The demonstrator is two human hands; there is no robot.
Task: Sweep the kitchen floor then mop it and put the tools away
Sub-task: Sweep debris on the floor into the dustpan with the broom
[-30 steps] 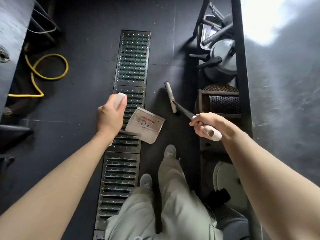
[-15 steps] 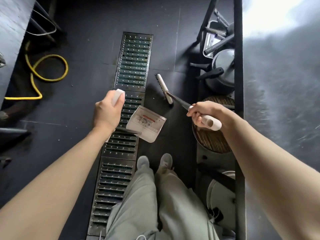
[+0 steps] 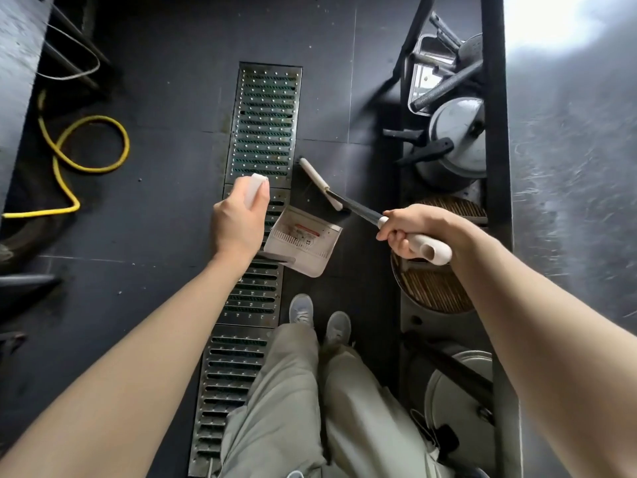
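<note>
The person wears loose pale grey-green trousers at 6 o'clock, grey lace-up sneakers just above them, and both forearms are bare of sleeves.

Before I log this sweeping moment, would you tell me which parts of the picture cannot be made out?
Head view only:
- Dustpan contents: too small and dim to tell whether it holds dirt.
- Dustpan handle: mostly covered by the left hand.
- Broom bristles: underneath the head, facing the floor.
- Worktop at right: blurred, glare washes out its far end.
- Yellow hose: its ends run off the left edge and under the counter.
</note>
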